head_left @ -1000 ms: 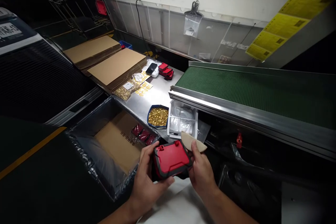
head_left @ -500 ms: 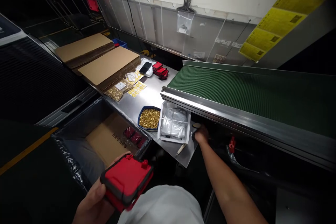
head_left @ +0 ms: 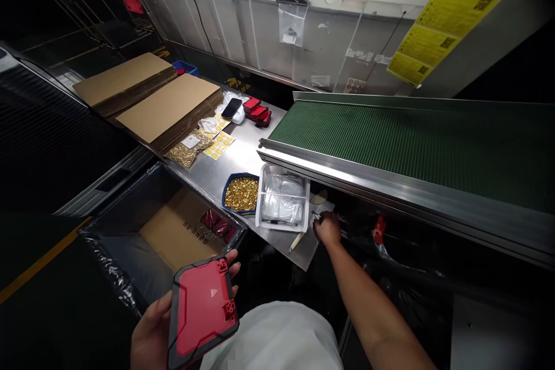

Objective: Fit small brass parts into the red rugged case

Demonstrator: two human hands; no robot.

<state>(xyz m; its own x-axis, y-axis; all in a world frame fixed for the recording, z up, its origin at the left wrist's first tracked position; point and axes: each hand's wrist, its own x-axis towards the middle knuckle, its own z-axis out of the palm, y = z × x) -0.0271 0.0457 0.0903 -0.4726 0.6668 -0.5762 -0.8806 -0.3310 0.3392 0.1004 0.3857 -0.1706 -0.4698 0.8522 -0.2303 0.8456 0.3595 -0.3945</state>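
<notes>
**One hand holds a red case, the other reaches to the table**

The left hand (head_left: 150,338) is low and close to the body. It holds a flat red plastic case with a black rim (head_left: 202,312). The fingers wrap round the back of the case and the fingertips show at its top edge. The red side faces up.

The right hand (head_left: 328,228) is stretched far out, well apart from the case. It rests at the near edge of the shiny steel table (head_left: 243,156), just beside a white plastic tray of clear bags (head_left: 281,202). Its fingers are bent down. I cannot tell if it holds anything. A small white stick (head_left: 297,241) lies near it.

Next to the tray sits a blue dish of tiny gold bits (head_left: 240,192). A long green belt (head_left: 411,139) runs above the right hand. Below the table, on the left, stands a brown cardboard box lined with dark plastic (head_left: 173,234). A few red pieces (head_left: 219,225) lie inside it.
</notes>
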